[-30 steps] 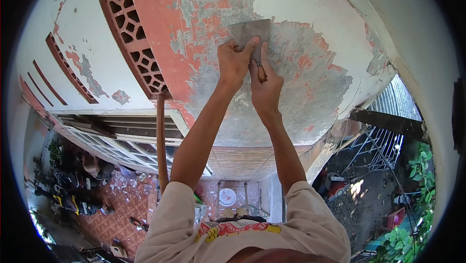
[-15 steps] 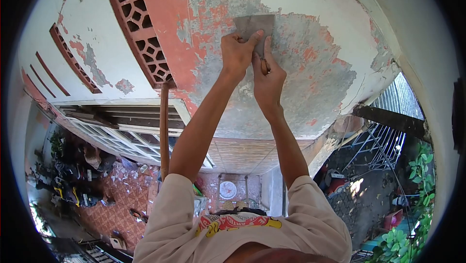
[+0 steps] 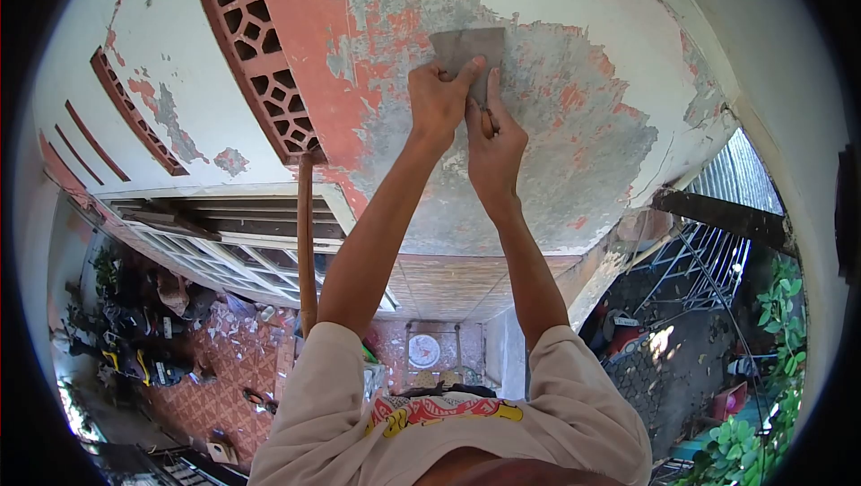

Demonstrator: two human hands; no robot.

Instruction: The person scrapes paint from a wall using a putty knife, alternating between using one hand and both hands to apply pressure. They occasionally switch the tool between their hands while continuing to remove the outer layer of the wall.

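A wide flat scraper point(image 3: 477, 40) lies with its grey blade against the wall point(image 3: 556, 163), where paint has come off to bare grey plaster with red and white patches. My right hand point(image 3: 497, 141) is closed around the scraper's handle, most of which the fingers hide. My left hand point(image 3: 438, 99) grips the blade's lower left part, its thumb pressed on the face of the blade. Both arms are stretched upward, and the hands nearly touch each other.
Left of my hands are a red vent block point(image 3: 251, 47) and an upright wooden pole point(image 3: 306, 244) beside a louvred window point(image 3: 233, 217). Far below, paint flakes litter the tiled floor point(image 3: 224, 369), near a round white lid or bucket point(image 3: 422, 351). A dark beam point(image 3: 717, 217) juts out at right.
The scraper and both hands have shifted only very slightly to the left. My grip looks the same, and the view has tilted a little.
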